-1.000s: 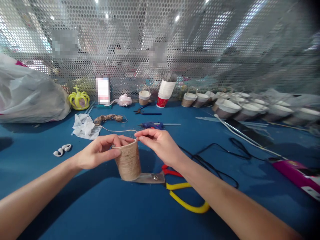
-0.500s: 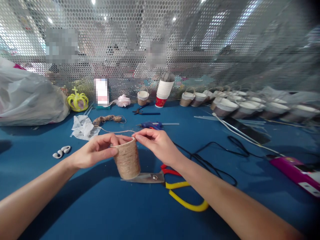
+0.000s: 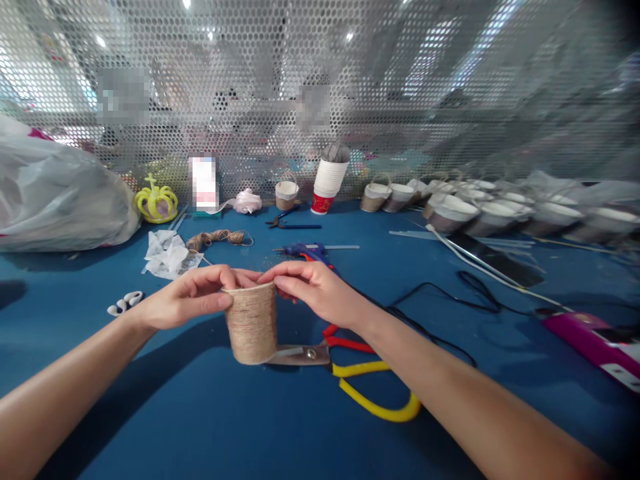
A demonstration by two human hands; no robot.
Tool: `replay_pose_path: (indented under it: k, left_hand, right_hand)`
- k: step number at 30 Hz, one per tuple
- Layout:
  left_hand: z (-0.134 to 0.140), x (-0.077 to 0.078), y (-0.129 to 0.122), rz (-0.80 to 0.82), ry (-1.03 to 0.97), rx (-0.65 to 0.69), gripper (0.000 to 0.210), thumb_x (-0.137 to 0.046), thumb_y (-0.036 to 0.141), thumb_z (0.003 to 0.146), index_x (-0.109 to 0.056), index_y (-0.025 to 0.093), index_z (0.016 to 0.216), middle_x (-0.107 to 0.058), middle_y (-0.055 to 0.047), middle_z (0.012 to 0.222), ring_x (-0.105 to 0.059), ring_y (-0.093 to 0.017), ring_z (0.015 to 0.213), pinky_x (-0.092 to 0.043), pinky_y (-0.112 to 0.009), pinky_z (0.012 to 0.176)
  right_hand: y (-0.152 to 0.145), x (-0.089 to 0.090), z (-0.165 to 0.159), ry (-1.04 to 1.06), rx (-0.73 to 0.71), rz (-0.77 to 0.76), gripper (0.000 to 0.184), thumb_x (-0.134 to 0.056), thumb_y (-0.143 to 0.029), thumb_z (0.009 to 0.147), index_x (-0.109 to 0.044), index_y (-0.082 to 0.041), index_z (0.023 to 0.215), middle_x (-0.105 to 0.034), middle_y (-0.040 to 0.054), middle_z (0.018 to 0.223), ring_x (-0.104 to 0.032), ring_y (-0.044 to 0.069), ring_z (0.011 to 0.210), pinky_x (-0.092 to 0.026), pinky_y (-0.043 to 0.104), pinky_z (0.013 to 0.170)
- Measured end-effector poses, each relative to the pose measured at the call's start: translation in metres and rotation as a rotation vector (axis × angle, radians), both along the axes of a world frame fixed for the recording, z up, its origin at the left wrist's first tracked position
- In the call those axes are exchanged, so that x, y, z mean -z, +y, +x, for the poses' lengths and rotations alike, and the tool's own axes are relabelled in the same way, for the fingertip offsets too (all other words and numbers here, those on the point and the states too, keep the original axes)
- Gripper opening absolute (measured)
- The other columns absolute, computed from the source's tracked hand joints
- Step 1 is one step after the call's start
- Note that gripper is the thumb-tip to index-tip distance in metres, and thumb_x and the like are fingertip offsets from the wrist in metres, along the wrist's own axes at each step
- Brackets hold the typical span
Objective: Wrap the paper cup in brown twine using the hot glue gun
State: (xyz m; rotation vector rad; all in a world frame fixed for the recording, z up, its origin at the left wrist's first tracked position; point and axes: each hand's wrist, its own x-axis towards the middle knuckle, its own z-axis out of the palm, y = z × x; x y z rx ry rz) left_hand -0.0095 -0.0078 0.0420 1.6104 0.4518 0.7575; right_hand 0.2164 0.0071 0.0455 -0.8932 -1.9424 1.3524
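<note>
A cup wrapped in brown twine (image 3: 251,325) is held by its rim, nearly upright, over the blue table. My left hand (image 3: 193,297) grips the left side of the rim, thumb outside and fingers reaching inside. On the right side, my right hand (image 3: 315,290) pinches the rim, its fingertips partly hidden. Behind the cup lies a skein of twine (image 3: 217,239), whose loose strand runs toward my hands. Scissors (image 3: 305,355) with red and yellow handles lie beneath and to the right, the blade tips hidden by the cup.
Beyond my hands lie a blue glue gun (image 3: 305,249) and pliers (image 3: 290,220). White tissue (image 3: 167,255) sits to the left. Stacked paper cups (image 3: 330,180) and several wrapped cups (image 3: 450,212) line the back. A black cable (image 3: 425,287) crosses toward a purple power strip (image 3: 590,343).
The cup has turned slightly and stands straighter, its base shifted a little left. My right hand has edged lower and its fingers have shifted along the rim.
</note>
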Motion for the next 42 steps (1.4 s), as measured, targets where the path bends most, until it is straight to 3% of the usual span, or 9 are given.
replay_pose_path:
  k: [5,13,20,24,31,42]
  left_hand:
    - [-0.006,0.006,0.008,0.115,0.122,-0.054,0.007,-0.051,0.021,0.086,-0.056,0.017,0.086,-0.06,-0.01,0.117,-0.036,-0.028,0.129,-0.031,-0.045,0.102]
    - [-0.013,0.012,0.018,0.351,0.425,-0.142,0.01,-0.046,0.025,0.087,-0.051,0.017,0.092,-0.047,-0.012,0.131,-0.03,-0.024,0.132,-0.025,-0.043,0.107]
    - [-0.004,0.004,0.008,0.571,0.494,-0.248,0.01,-0.056,0.022,0.079,-0.052,0.017,0.086,-0.051,-0.013,0.124,-0.03,-0.027,0.131,-0.03,-0.044,0.104]
    - [0.008,0.008,0.002,0.645,0.481,-0.377,0.012,-0.059,0.026,0.078,-0.054,0.015,0.082,-0.058,-0.014,0.113,-0.037,-0.028,0.125,-0.031,-0.048,0.102]
    - [0.009,0.016,0.003,0.581,0.395,-0.433,0.011,-0.051,0.021,0.082,-0.051,0.016,0.072,-0.061,-0.013,0.11,-0.041,-0.025,0.123,-0.034,-0.045,0.101]
    - [0.008,0.019,0.004,0.326,0.317,-0.416,0.015,-0.052,0.028,0.082,-0.05,0.017,0.073,-0.06,-0.013,0.115,-0.04,-0.025,0.125,-0.032,-0.044,0.101]
  right_hand:
    - [0.001,-0.002,0.004,-0.12,-0.008,0.115,0.016,-0.044,-0.022,0.084,-0.059,-0.015,0.087,-0.053,-0.0011,0.07,-0.046,0.009,0.062,-0.038,0.023,0.057]
    - [0.003,0.002,-0.001,-0.313,0.039,0.462,0.012,-0.044,-0.014,0.083,-0.056,-0.015,0.083,-0.054,0.002,0.078,-0.049,0.01,0.065,-0.04,0.024,0.062]
    - [0.002,0.008,-0.009,-0.318,0.072,0.558,0.012,-0.044,-0.016,0.084,-0.056,-0.015,0.085,-0.056,0.0031,0.079,-0.052,0.012,0.071,-0.042,0.025,0.066]
    - [-0.001,0.009,-0.017,-0.303,0.095,0.578,0.014,-0.045,-0.017,0.085,-0.059,-0.016,0.086,-0.056,0.0033,0.079,-0.053,0.013,0.071,-0.043,0.027,0.067]
    - [-0.001,0.013,-0.019,-0.266,0.124,0.575,0.017,-0.046,-0.015,0.085,-0.06,-0.016,0.095,-0.061,0.0046,0.085,-0.056,0.012,0.072,-0.045,0.026,0.067]
    - [0.001,0.008,-0.015,-0.281,0.132,0.549,0.012,-0.049,-0.015,0.082,-0.06,-0.016,0.087,-0.061,0.0038,0.081,-0.056,0.012,0.07,-0.047,0.027,0.066]
